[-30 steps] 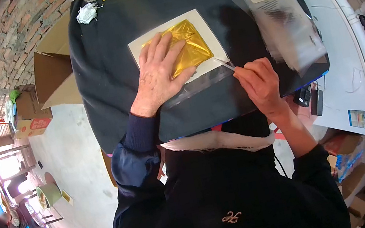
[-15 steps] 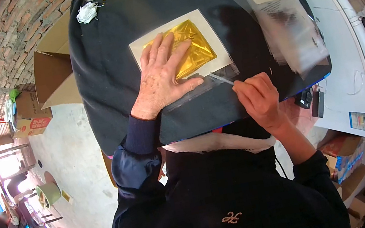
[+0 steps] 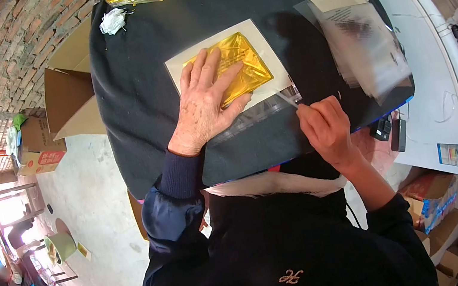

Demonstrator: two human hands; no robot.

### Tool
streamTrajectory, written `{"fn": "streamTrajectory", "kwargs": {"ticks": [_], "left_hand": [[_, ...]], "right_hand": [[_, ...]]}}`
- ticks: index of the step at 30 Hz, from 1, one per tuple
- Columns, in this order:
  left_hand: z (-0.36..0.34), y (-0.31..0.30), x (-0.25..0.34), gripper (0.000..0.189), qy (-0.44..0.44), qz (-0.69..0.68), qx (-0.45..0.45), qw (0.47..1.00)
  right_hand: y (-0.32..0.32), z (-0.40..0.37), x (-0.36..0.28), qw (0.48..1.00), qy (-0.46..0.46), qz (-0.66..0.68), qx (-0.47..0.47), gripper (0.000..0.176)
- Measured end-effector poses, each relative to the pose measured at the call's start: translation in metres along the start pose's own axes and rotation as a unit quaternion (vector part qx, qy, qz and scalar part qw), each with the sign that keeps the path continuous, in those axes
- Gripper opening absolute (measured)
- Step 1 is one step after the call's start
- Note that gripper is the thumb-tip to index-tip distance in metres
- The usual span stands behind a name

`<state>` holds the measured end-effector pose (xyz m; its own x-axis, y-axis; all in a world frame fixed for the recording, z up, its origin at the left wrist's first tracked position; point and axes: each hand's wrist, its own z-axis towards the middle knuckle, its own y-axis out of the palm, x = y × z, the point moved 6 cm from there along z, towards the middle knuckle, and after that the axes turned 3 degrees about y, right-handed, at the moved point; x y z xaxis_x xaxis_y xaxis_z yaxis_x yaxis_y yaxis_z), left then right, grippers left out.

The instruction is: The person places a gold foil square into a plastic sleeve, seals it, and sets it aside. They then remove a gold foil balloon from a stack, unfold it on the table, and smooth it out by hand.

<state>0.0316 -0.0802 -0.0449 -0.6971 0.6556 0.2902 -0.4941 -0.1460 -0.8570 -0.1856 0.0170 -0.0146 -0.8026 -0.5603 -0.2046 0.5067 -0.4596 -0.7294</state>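
Head view: left hand point(image 3: 199, 107) splayed on seemingly sleeved foil point(image 3: 251, 66), right hand point(image 3: 326, 128) pinching stick point(image 3: 287, 98).

You wear a black top point(image 3: 246, 243) with a looped pale emblem point(image 3: 291, 277), glossy navy left sleeve point(image 3: 171, 214), ribbed navy cuff point(image 3: 179, 172) and black right sleeve point(image 3: 397, 227).

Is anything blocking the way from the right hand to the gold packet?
Nothing visible blocks it. Between the right hand and the gold packet are only the stick that hand holds, flat clear plastic and the card.
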Motion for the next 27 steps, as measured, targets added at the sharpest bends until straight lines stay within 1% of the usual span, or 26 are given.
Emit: {"fn": "streamTrajectory", "kwargs": {"ticks": [2, 8, 13, 14, 15, 17, 18, 20, 21, 22, 24, 27], "left_hand": [[0.001, -0.006, 0.005, 0.059, 0.014, 0.001, 0.027, 1.0], [0.003, -0.009, 0.006, 0.061, 0.01, -0.001, 0.018, 1.0], [0.004, -0.008, 0.005, 0.065, 0.006, -0.003, 0.02, 1.0], [0.004, -0.009, 0.006, 0.066, 0.003, -0.004, 0.021, 1.0], [0.003, -0.009, 0.006, 0.066, 0.001, -0.003, 0.021, 1.0], [0.004, -0.008, 0.005, 0.066, -0.004, -0.001, 0.021, 1.0], [0.004, -0.008, 0.004, 0.065, -0.004, -0.001, 0.018, 1.0], [0.003, -0.004, 0.001, 0.068, -0.016, 0.002, -0.003, 1.0], [0.003, -0.001, -0.001, 0.07, -0.021, 0.003, -0.015, 1.0], [0.003, -0.001, -0.001, 0.07, -0.02, 0.004, -0.013, 1.0], [0.002, 0.0, -0.002, 0.069, -0.017, 0.006, -0.011, 1.0], [0.001, 0.001, -0.002, 0.068, -0.018, 0.006, -0.011, 1.0]], "right_hand": [[0.0, 0.002, 0.001, 1.0, -0.001, -0.017, 0.012, 0.031], [0.015, 0.011, 0.006, 0.999, 0.009, -0.03, 0.017, 0.026], [0.033, 0.028, 0.008, 0.997, 0.058, -0.044, 0.002, 0.023], [0.036, 0.03, 0.014, 0.987, 0.14, 0.076, 0.014, 0.024], [0.041, 0.032, 0.017, 0.956, 0.22, 0.194, 0.024, 0.025], [0.046, 0.034, 0.021, 0.899, 0.291, 0.325, 0.032, 0.028], [0.044, 0.035, 0.021, 0.894, 0.288, 0.341, 0.031, 0.03], [0.039, 0.036, 0.019, 0.934, 0.235, 0.27, -0.018, 0.033], [0.036, 0.035, 0.02, 0.965, 0.182, 0.179, -0.065, 0.034], [0.036, 0.033, 0.018, 0.982, 0.127, 0.086, -0.11, 0.035], [0.036, 0.029, 0.025, 0.974, 0.153, 0.112, -0.124, 0.036], [0.04, 0.024, 0.033, 0.978, 0.168, 0.078, -0.099, 0.036]]}}
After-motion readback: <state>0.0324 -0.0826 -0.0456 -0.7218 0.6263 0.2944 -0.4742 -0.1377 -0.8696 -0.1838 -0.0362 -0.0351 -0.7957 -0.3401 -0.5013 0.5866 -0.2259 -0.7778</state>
